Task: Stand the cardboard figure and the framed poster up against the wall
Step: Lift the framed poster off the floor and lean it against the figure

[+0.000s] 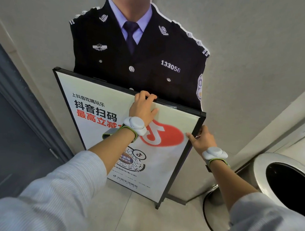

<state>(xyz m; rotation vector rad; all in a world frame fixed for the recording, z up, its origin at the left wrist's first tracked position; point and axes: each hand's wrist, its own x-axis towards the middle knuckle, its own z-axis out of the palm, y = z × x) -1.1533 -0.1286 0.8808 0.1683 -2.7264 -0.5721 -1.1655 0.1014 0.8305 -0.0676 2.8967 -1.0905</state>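
Observation:
The cardboard figure (pixel 139 46), a cut-out in a dark uniform with the number 133058, stands upright against the grey wall. In front of its lower half stands the framed poster (pixel 96 122), black-framed, white with red and black print and a code square; its foot is on the floor. My left hand (pixel 143 108) grips the poster's top edge, fingers curled over the frame. My right hand (pixel 202 138) holds the poster's right edge near the top corner. Both wrists wear pale grey bands.
A dark blue door and frame (pixel 11 115) lie to the left of the poster. A round metal bin (pixel 264 171) with a black opening stands close on the right, on the pale tiled floor (pixel 139 222).

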